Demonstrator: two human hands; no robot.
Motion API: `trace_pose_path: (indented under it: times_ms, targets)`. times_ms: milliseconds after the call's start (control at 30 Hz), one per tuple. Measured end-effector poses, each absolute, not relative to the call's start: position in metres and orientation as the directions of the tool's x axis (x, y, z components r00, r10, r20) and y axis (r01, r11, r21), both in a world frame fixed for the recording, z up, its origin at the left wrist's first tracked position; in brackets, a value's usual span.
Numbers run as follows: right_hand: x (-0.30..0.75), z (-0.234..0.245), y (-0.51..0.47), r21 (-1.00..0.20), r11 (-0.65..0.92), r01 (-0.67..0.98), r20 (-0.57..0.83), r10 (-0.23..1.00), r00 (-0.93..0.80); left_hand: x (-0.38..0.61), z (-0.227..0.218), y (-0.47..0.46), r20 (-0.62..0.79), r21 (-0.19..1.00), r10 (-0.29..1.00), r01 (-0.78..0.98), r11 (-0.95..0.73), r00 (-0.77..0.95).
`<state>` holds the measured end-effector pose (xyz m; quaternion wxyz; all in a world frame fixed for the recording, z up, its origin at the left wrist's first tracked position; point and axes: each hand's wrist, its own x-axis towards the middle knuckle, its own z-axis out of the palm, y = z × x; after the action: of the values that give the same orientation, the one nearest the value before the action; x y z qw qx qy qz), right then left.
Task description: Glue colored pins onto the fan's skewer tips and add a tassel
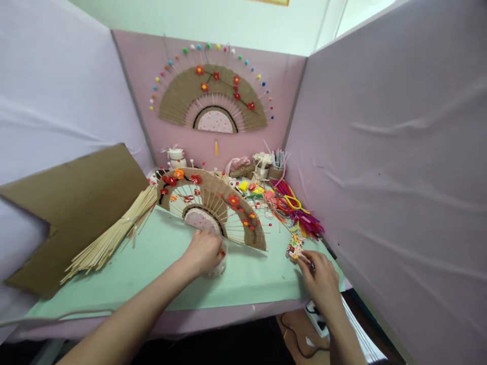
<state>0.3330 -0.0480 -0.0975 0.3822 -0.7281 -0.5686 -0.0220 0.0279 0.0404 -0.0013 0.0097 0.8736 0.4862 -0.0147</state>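
Observation:
My left hand [203, 252] is closed over a small clear plastic container [219, 264] on the green table top [152, 263], just below the pink centre of a brown handmade fan [216, 203] with red flowers. My right hand [321, 281] is near the table's right front edge, its fingers pinched on a small colourful packet [294, 250] of tiny pieces.
A bundle of thin bamboo sticks [110, 235] lies at the left, beside a large cardboard sheet [72, 208]. Coloured pipe cleaners [297, 210] and small craft bits are heaped at the back right. A finished fan [213, 99] hangs on the pink back wall. Purple partitions close in both sides.

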Motion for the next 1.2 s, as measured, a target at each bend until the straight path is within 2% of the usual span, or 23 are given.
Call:
trace_pose_path:
  times_ms: [167, 267, 333, 433, 500, 567, 667, 767, 867, 933, 1033, 1133, 1200]
  targets:
    - [0.338, -0.108, -0.047, -0.397, -0.163, 0.903, 0.470, 0.809, 0.353, 0.035, -0.010, 0.042, 0.030, -0.112, 0.848, 0.845, -0.523, 0.529]
    - [0.345, -0.114, -0.046, -0.301, -0.188, 0.935, 0.446, 0.839, 0.312, 0.034, -0.004, 0.044, 0.037, -0.106, 0.851, 0.849, -0.518, 0.524]
    - [0.349, -0.117, -0.044, -0.256, -0.184, 0.949, 0.418, 0.864, 0.280, 0.030, 0.004, 0.044, 0.017, -0.060, 0.851, 0.850, -0.523, 0.524]
    - [0.354, -0.120, -0.038, -0.222, -0.191, 0.956, 0.385, 0.884, 0.266, 0.023, 0.021, 0.039, 0.023, 0.077, 0.866, 0.863, -0.499, 0.499]
    - [0.356, -0.121, -0.033, -0.212, -0.197, 0.957, 0.378, 0.887, 0.266, 0.019, 0.032, 0.033, 0.083, 0.218, 0.885, 0.858, -0.465, 0.459]
    - [0.358, -0.123, -0.028, -0.204, -0.207, 0.957, 0.372, 0.888, 0.271, 0.016, 0.039, 0.023, 0.143, 0.410, 0.899, 0.802, -0.434, 0.414]
    - [0.361, -0.124, -0.022, -0.216, -0.217, 0.952, 0.341, 0.897, 0.282, 0.018, 0.041, 0.006, 0.152, 0.730, 0.903, 0.570, -0.376, 0.401]
    - [0.362, -0.120, -0.023, -0.337, -0.162, 0.928, 0.327, 0.904, 0.276, 0.030, 0.032, -0.011, 0.118, 0.924, 0.886, 0.277, -0.263, 0.448]
    - [0.357, -0.109, -0.032, -0.595, -0.013, 0.804, 0.361, 0.889, 0.282, 0.052, 0.015, -0.023, 0.044, 0.999, 0.875, -0.018, -0.040, 0.482]
    - [0.350, -0.097, -0.043, -0.766, 0.070, 0.640, 0.346, 0.883, 0.317, 0.068, 0.003, -0.026, -0.024, 0.966, 0.877, -0.215, 0.144, 0.480]
    - [0.332, -0.074, -0.064, -0.952, 0.041, 0.304, 0.149, 0.928, 0.340, 0.088, -0.017, -0.023, -0.136, 0.817, 0.850, -0.428, 0.386, 0.509]
    - [0.309, -0.052, -0.082, -0.998, 0.018, -0.067, -0.004, 0.951, 0.309, 0.098, -0.035, -0.015, -0.198, 0.690, 0.828, -0.526, 0.497, 0.524]
    - [0.295, -0.043, -0.089, -0.977, -0.034, -0.211, -0.086, 0.966, 0.244, 0.101, -0.045, -0.009, -0.215, 0.636, 0.827, -0.567, 0.523, 0.520]
